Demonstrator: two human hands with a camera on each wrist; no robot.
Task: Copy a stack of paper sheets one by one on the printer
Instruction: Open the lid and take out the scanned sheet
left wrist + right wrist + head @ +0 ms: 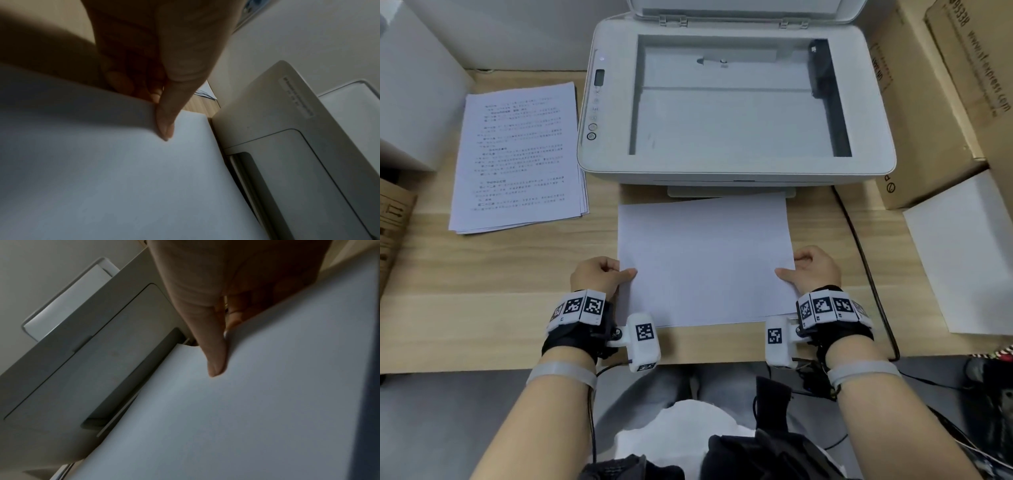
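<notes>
— At the desk's [482,329] near edge, what have you got?

— Your left hand [599,274] and right hand [816,269] each pinch a side of the sheet [705,260], thumb on top, fingers curled beneath.

— Where does it go?

— It hangs blank side up between the near edge and the printer [736,168]. Keep it taut and level, then lay it square on the bare glass [736,126]; the lid is already up.

— And the stack [520,157]?

— Far left, beside the printer.
</notes>
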